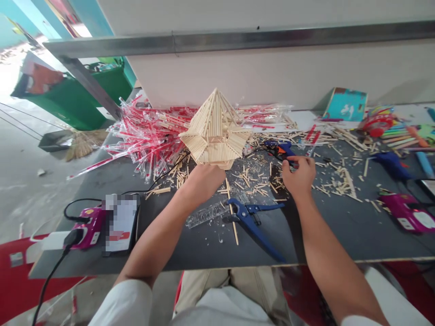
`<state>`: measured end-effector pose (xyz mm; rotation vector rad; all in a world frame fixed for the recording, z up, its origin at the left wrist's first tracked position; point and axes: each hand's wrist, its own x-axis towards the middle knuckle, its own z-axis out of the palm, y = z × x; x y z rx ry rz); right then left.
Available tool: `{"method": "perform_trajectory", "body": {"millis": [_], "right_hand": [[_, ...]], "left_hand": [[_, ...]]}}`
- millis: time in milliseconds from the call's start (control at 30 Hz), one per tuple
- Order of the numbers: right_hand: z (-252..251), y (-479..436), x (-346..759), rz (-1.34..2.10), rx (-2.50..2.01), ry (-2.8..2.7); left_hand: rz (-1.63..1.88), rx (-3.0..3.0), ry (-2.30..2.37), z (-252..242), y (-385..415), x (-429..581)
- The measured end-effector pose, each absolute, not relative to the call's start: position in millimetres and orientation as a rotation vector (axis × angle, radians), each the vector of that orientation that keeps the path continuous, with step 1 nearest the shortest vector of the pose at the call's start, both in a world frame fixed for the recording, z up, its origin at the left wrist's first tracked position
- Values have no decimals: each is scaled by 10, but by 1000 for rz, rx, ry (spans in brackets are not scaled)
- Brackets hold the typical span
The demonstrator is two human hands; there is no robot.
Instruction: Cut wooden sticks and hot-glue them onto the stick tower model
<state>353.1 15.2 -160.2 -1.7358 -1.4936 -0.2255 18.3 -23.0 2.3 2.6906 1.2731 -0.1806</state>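
Observation:
A model house point(217, 117) of pale wooden sticks, with a pointed roof and flared lower eaves, stands at the middle of the desk. My left hand point(206, 182) is closed at its near lower edge; the fingertips are hidden. Farther right, my right hand point(301, 174) has thumb and forefinger bent together at the near end of a blue glue gun point(283, 148) with an orange part. Between my forearms lie a blue pipe cutter point(256, 231), a clear ruler point(205, 215) and a long thin stick point(234, 228).
Red-and-clear wrappers point(146, 136) heap at the back left. Cut stick pieces point(251, 181) litter the desk. Purple power strips point(90, 226) sit at both sides, a phone point(120, 226) at left. Another blue glue gun point(392, 164) and a turquoise card box point(346, 105) are at right.

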Motion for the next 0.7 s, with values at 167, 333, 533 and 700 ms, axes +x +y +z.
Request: {"method": "perform_trajectory", "body": {"millis": [167, 333, 533, 700], "right_hand": [[-1597, 149, 3513, -225, -1746, -1473], [-1609, 170, 3545, -222, -1776, -1437], [-1635, 198, 3563, -200, -1776, -1443], [-1631, 205, 3552, -200, -1776, -1451]], "left_hand": [[-333, 2699, 1315, 99, -263, 135], [-372, 2637, 1391, 91, -283, 100], [-279, 2751, 1428, 72, -288, 107], [-16, 2844, 1431, 66, -292, 133]]}}
